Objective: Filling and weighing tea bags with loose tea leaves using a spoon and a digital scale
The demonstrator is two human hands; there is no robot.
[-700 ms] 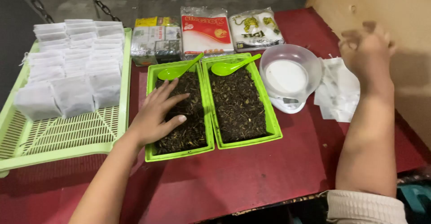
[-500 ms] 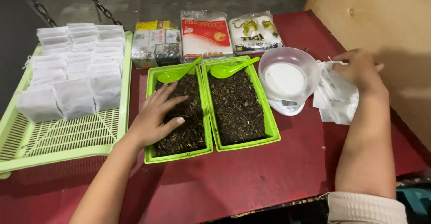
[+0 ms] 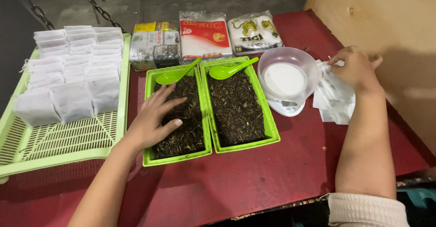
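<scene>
Red-white packet point(image 3: 203, 35) centre back; L hand point(image 3: 153, 120) fingers spread flat on tea; R hand point(image 3: 355, 68) fingers pinching white bags point(image 3: 334, 100).

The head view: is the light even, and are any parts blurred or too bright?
Head view: light is uneven, the top left floor dark; the right hand on the white bags is sharp, no motion blur; the white bowl is bright but not washed out; the left hand casts a soft shadow.
</scene>
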